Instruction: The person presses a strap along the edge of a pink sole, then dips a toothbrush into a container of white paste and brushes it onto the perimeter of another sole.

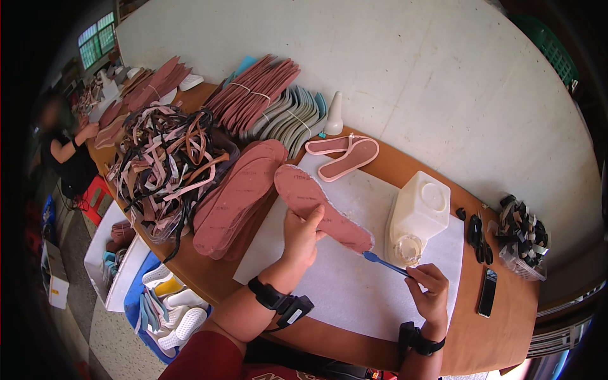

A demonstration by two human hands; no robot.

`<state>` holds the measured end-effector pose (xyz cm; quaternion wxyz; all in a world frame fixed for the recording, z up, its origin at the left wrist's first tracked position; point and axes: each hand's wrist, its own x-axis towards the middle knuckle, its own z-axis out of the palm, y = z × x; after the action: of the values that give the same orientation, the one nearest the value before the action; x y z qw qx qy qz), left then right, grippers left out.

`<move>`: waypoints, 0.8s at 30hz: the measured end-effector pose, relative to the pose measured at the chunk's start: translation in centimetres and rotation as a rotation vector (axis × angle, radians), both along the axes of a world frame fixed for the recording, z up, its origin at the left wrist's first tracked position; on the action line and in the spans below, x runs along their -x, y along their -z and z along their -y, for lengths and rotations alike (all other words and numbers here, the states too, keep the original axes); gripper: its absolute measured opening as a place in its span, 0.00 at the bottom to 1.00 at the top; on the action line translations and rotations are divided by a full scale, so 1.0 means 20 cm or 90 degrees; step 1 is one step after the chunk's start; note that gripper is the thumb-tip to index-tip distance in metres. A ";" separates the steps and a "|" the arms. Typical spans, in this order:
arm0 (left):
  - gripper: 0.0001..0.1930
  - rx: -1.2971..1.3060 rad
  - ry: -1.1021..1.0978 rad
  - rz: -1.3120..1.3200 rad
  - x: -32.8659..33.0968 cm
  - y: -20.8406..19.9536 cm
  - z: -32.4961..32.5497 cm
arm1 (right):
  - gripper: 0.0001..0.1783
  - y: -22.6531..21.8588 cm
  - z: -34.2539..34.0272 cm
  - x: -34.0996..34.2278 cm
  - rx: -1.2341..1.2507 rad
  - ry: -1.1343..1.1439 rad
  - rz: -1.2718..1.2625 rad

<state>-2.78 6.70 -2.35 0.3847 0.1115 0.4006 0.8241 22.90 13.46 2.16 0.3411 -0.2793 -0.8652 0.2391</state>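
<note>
My left hand (300, 235) grips a reddish-brown shoe insole (310, 191) near its middle, thumb on top, above a white board (373, 307). Between the thumb and fingers of my right hand (430, 288) is a slim blue brush (387, 265). Its tip meets the narrow end of the insole, where a pale line runs along the rim. Just beyond the brush, a whitish plastic jug (421, 202) lies on its side, its crusted mouth toward me. Left of the held insole is a stack of similar insoles (237, 187).
A heap of fabric strips (168, 168) covers the table's left part. Behind stand tied bundles of insoles (256, 92) and a pink-edged strap piece (345, 155). Scissors (479, 239) and a phone (487, 292) lie right. A person (63, 149) works far left.
</note>
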 end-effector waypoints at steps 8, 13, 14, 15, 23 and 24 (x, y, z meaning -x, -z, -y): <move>0.15 0.024 0.067 0.002 -0.07 0.03 0.00 | 0.12 0.03 0.03 0.07 -0.031 -0.004 0.017; 0.08 0.036 0.054 0.005 -0.11 0.01 -0.01 | 0.12 0.05 0.03 0.09 -0.028 -0.014 0.009; 0.08 0.021 0.052 0.007 -0.11 0.01 -0.01 | 0.12 0.05 0.03 0.09 -0.025 -0.018 0.011; 0.08 0.007 0.050 0.009 -0.11 0.01 -0.01 | 0.12 0.05 0.03 0.09 -0.025 -0.018 0.011; 0.11 0.011 0.045 0.003 -0.06 0.01 0.00 | 0.12 0.04 0.02 0.08 -0.012 -0.015 0.018; 0.11 0.006 0.041 0.000 -0.05 0.01 0.00 | 0.12 0.04 0.02 0.07 -0.012 -0.016 0.018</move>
<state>-1.74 6.64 -2.61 0.4116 0.1223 0.4009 0.8092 21.49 13.06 1.40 0.3286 -0.2683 -0.8756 0.2311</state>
